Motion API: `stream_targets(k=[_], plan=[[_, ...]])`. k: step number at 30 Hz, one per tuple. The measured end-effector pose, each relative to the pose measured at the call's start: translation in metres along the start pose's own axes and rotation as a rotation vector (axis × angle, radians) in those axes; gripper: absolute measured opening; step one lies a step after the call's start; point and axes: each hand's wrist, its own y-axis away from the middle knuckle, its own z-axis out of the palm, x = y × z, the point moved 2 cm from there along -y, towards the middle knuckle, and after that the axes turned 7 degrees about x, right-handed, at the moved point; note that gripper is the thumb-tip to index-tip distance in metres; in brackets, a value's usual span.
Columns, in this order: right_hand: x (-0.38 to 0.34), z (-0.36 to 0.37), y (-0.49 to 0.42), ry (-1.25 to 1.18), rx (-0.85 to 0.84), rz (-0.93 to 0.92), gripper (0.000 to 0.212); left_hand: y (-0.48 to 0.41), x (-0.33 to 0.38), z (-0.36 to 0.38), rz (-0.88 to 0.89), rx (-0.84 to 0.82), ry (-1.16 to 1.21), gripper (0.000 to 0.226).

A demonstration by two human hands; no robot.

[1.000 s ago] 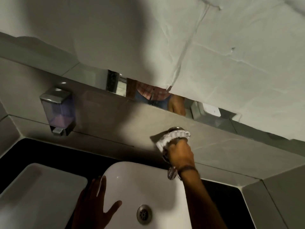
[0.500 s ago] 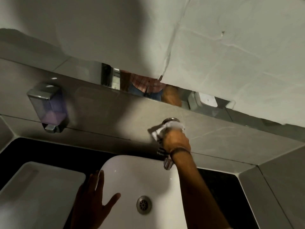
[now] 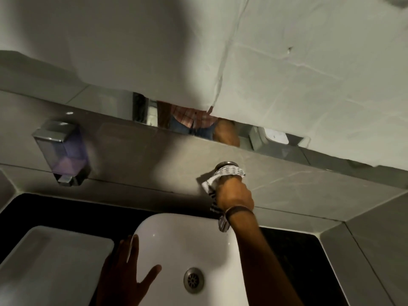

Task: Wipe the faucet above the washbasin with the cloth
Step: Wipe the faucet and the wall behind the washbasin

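A chrome faucet (image 3: 226,164) juts from the grey tiled wall above the white washbasin (image 3: 176,244); only its round wall flange and its spout tip show. My right hand (image 3: 235,195) is closed around the faucet body, pressing a white striped cloth (image 3: 223,176) over it. A loose end of the cloth hangs below my wrist. My left hand (image 3: 125,272) rests flat on the basin's left rim, fingers spread, holding nothing.
A soap dispenser (image 3: 63,151) with purple liquid is fixed to the wall at the left. A second white basin (image 3: 44,266) lies at the lower left on the black counter (image 3: 66,213). A mirror strip (image 3: 194,122) runs above the tiles, mostly covered by white sheeting (image 3: 287,74).
My right hand with the cloth has shifted slightly along the faucet near its wall end. The view has drifted a little. My left hand stays on the basin rim.
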Motion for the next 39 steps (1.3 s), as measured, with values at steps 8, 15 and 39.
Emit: stream_targets(k=[8,15,39], plan=[[0.080,0.059,0.033,-0.367,0.444,-0.281,0.025,-0.001,0.001,-0.003,-0.020,-0.053,-0.030,0.131],[0.100,0.102,0.055,-0.828,0.535,-0.337,0.046,-0.005,0.001,0.001,0.024,-0.098,-0.059,0.123],[0.114,0.117,0.060,-1.014,0.363,-0.227,0.042,0.015,-0.006,0.002,0.048,0.114,0.018,0.098]])
